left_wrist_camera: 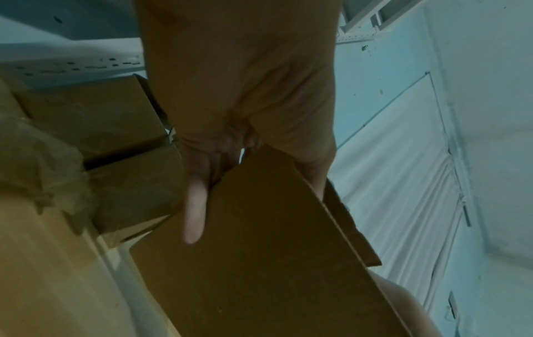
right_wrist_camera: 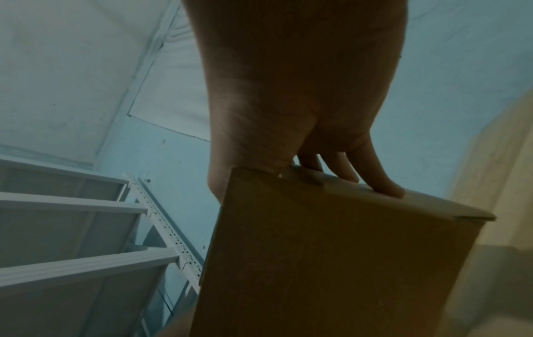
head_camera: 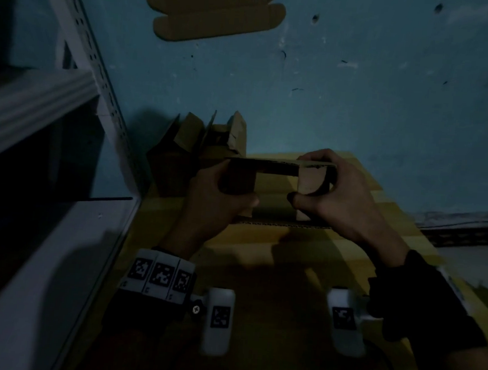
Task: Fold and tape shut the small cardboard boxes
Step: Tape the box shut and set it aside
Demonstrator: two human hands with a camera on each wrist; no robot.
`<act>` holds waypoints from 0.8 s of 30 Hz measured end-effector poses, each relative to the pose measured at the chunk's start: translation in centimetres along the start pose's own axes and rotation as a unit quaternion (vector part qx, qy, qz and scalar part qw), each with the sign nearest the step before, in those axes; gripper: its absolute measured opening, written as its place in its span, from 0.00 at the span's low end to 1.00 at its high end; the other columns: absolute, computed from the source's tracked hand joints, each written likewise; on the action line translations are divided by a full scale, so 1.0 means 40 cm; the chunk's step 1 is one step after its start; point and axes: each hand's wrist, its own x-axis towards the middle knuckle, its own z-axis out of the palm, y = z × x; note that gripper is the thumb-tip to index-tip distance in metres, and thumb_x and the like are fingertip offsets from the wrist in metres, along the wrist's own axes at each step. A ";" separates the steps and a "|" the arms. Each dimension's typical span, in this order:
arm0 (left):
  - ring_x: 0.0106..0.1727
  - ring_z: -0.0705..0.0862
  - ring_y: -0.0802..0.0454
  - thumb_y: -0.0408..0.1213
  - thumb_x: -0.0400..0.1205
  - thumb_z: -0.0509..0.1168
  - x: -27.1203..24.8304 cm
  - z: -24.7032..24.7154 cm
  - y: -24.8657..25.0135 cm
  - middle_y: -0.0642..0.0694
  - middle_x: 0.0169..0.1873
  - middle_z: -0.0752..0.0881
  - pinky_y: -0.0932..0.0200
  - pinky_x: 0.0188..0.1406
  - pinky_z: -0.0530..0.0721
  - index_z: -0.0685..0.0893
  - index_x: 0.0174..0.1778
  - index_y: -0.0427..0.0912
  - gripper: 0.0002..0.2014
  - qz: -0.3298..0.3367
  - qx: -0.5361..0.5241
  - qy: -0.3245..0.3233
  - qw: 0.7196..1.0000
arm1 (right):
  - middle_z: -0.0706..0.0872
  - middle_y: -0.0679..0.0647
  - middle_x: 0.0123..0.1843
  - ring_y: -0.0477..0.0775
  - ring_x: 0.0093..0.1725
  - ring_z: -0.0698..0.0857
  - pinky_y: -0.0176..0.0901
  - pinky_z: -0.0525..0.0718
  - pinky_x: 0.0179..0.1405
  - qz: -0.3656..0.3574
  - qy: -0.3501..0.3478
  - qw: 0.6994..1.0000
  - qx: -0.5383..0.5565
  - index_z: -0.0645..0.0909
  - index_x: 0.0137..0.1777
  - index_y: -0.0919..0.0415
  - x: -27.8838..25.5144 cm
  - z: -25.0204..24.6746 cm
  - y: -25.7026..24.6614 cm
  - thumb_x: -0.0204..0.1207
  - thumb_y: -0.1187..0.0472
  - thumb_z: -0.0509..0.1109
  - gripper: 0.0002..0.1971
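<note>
Cardboard fills both grips: the left hand [head_camera: 215,194] curls round the left end flap of a half-folded small box [head_camera: 277,192], thumb at the near side, while the right hand [head_camera: 338,198] wraps fingers over the far edge and thumb beneath the right flap. Raised between the hands over a yellow table [head_camera: 356,269], the box hangs just before other folded boxes [head_camera: 193,148] by a white shelf rack [head_camera: 69,89].

Two hands [head_camera: 218,200] [head_camera: 340,204], one held box [head_camera: 277,193], two boxes behind [head_camera: 166,161] [head_camera: 225,142], one flat cardboard blank [head_camera: 218,10]
</note>
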 end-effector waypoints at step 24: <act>0.57 0.83 0.75 0.43 0.75 0.76 -0.002 -0.055 0.026 0.73 0.56 0.84 0.73 0.49 0.83 0.68 0.69 0.64 0.31 0.034 -0.064 -0.153 0.986 | 0.93 0.48 0.45 0.49 0.46 0.91 0.51 0.84 0.40 0.042 -0.029 0.963 0.266 0.91 0.44 0.49 0.009 -0.047 0.025 0.79 0.53 0.61 0.15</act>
